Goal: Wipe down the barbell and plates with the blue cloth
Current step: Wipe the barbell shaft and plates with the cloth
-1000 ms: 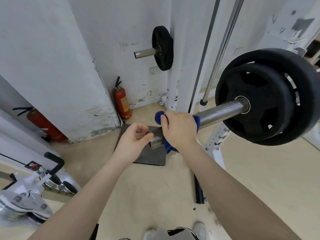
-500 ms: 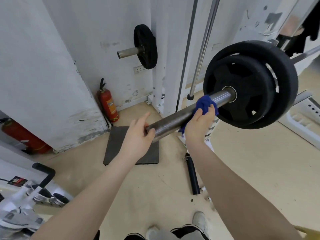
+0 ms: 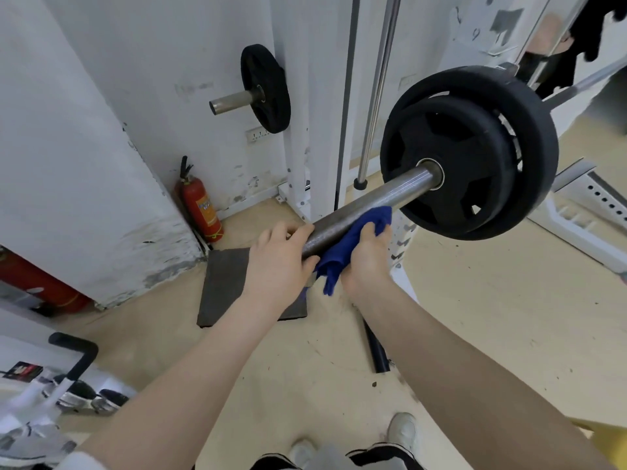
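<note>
Left hand point(image 3: 276, 262) grips the free end of the barbell sleeve point(image 3: 369, 206), fingers curled over it; right hand point(image 3: 368, 257) holds the blue cloth point(image 3: 346, 247) bunched against the sleeve's underside, just beside the left. Sleeve axis runs up and right from both hands to two black plates point(image 3: 475, 154), the right hand being nearer. Counted: one cloth, one barbell, one further plate point(image 3: 266, 88) on a wall peg.

A dark rubber mat point(image 3: 230, 283) lies on the floor below and left of the grip. A red fire extinguisher point(image 3: 200, 206) stands farther left against the white wall. Above hangs a small black weight plate point(image 3: 266, 88) on a wall peg point(image 3: 230, 103).
</note>
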Demonstrator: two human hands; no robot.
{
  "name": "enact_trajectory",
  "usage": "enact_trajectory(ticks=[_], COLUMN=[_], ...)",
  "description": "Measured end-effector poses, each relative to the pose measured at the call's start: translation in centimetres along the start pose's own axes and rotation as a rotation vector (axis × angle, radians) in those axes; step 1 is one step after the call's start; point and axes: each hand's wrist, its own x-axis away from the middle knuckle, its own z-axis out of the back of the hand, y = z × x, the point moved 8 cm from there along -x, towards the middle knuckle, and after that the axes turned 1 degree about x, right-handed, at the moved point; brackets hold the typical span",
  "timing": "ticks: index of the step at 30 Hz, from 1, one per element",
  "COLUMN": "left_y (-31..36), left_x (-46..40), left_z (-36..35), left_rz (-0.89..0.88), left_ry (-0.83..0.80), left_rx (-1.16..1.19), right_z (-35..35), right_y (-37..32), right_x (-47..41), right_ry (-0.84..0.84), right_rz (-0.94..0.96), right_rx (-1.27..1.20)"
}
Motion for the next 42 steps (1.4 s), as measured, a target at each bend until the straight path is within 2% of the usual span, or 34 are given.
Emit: enact_trajectory(ticks=[2,6,10,14,18,22,26,28,29,32,33,35,38,42], left_y=[0.0,0.0,0.2,1.7,4.4,6.2,6.9,7.0,7.2,8.8,9.9,12.6,16.9,22.4], left_x=[0.0,0.1,0.1,-0.6,-2.1,-3.0,-3.2,-3.2,-3.3,-3.5,-3.6,-4.3,-6.2,-8.7], left_z=[-0.2,-0.1,-0.2,0.0,-0.8,-2.0,-2.3,-2.7,-2.9,-3.7,-4.0,-4.5,-5.0,-4.4], left_rz=[0.015,0.021,0.084,0.192,0.165,0.167,0.25,0.302,0.321,0.33,0.302,0.223,0.122,-0.02], left_ry=[-0.005,-0.005,-0.008,0.066,0.086,0.108,0.165,0.178,0.189,0.232,0.242,0.255,0.241,0.233], left_rx=[-0.012,-0.016,-0.012,-0.033,-0.032,-0.029,-0.055,-0.066,-0.069,-0.004,0.037,0.137,0.248,0.305], right_z=[0.0,2.0,3.0,2.9,4.0,4.7,2.9,2.1,1.8,2.6,3.3,4.7,6.9,10.4], right_y=[0.2,-3.9,-6.9,-6.6,-8.9,-11.0,-11.4,-11.2,-11.0,-12.1,-13.2,-16.9,-22.7,-28.3], right_x=[-0.2,-3.8,-6.5,-6.4,-8.5,-9.5,-6.4,-5.0,-4.6,-3.5,-3.1,-2.0,-1.4,-3.1], right_ry=[-0.008,0.081,0.074,0.008,0.043,0.091,-0.138,-0.318,-0.443,-0.787,-0.84,-0.905,-0.911,-0.789], right_rz=[-0.03,0.054,-0.051,-0.037,0.018,0.214,0.612,0.727,0.725,0.475,0.404,0.416,0.511,0.473], right_rx=[0.0,0.04,-0.192,0.043,0.1,0.518,0.894,1.051,1.101,1.005,0.928,0.815,0.703,0.477])
